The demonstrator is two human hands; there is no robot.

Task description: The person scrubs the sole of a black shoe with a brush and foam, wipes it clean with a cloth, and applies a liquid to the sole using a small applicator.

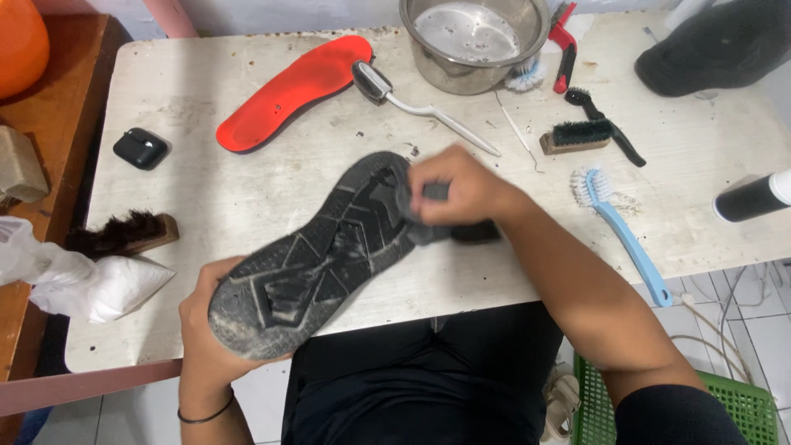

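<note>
**Wiping the sole of a black shoe**

A black shoe [317, 255] is held sole-up over the near edge of the white counter [206, 189]. The left hand [206, 317] cups its heel from below, fingers curled round the underside and out of sight. The right hand [461, 191] presses a dark cloth [416, 210] onto the front part of the sole, fingers closed tight on it; the cloth is blurred.

The step in hand looks like rubbing the grey grime off the tread. Much of the sole toward the heel looks dusty, so the next move likely calls for firm strokes down that way while the left hand steadies the shoe.

Further back lie a red insole [292, 91], a metal bowl [474, 41], several brushes, and a blue brush [618, 227] to the right.
</note>
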